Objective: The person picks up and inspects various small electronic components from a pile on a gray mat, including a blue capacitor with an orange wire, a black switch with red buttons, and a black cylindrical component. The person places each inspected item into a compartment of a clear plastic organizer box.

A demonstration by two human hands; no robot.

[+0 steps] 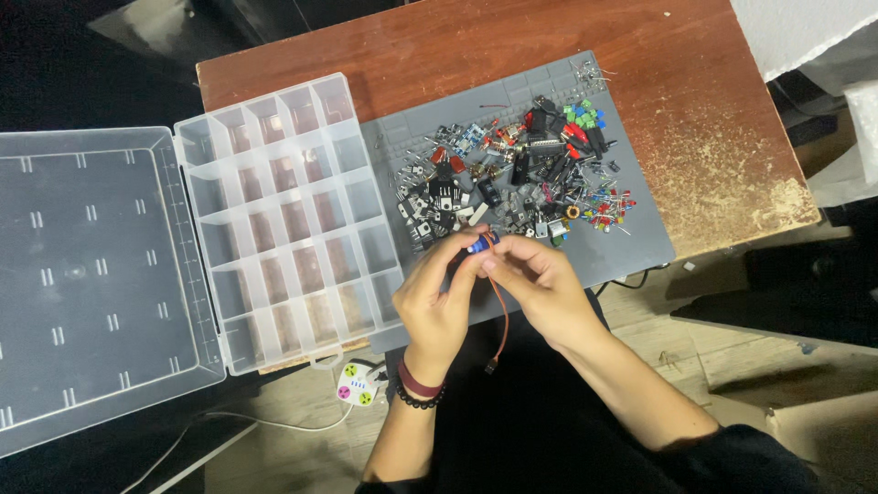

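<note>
So here's where I'm at. Both hands are up over the near edge of the grey mat (631, 252), pinching the same little part: a small blue component (480, 243) with a thin orange-red lead wire (502, 311) that loops down and dangles off below my wrists, ending in a small dark plug. My left hand (437, 302) has its fingers closed around the blue body from the left, and my right hand (541, 284) is closed on it from the other side, thumb and forefinger right at the tip. Can't tell exactly what the part is, too small.

As far as progress goes, I'd say barely started. The clear plastic organizer box (279, 220) sits open on the left end of the wooden worktop (439, 55), its lid (87, 274) flopped out flat past the edge, and every compartment I can see looks bare. Meanwhile the pile of electronic components (512, 178) is all heaped together on the mat: black chips, red and green bits, LEDs, loose leads, totally mixed.

So one piece is in hand and pretty much the whole heap is left. Down on the floor there's a white power strip (357, 384), not involved.
</note>
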